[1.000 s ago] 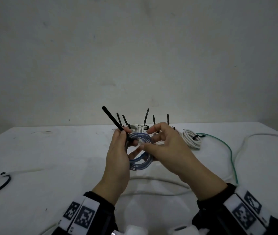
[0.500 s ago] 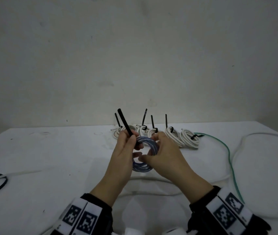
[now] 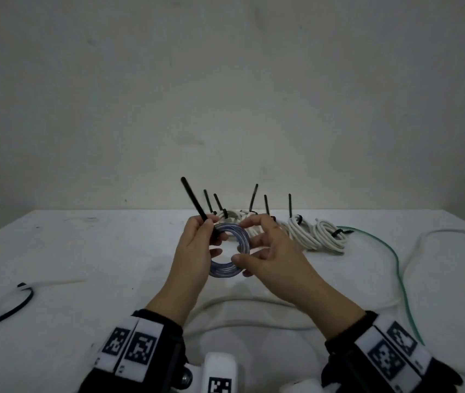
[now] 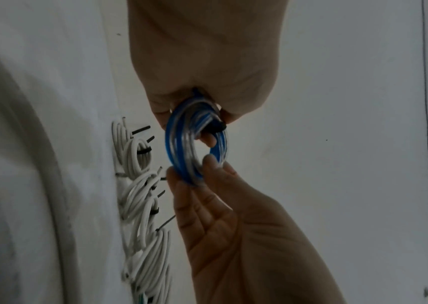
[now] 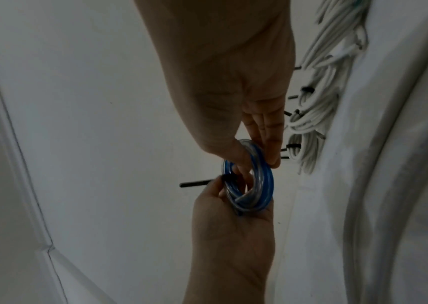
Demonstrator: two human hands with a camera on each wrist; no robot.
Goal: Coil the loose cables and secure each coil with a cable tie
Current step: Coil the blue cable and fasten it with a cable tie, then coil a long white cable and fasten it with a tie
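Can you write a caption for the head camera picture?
Both hands hold a blue cable coil with a black cable tie around it.

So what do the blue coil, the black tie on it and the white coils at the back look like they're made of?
Blue coil: looks like clear glossy plastic sheathing over blue and silvery strands, which show through it.
Black tie: probably stiff matte plastic; its tail sticks out straight.
White coils: seem to be smooth, matte plastic-jacketed cable, bending in soft loops. The core is not visible.

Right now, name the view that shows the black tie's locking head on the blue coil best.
Left wrist: the head of the cable tie sits unobstructed on the blue coil. Right wrist shows it partly behind fingers; the head view shows mainly its tail.
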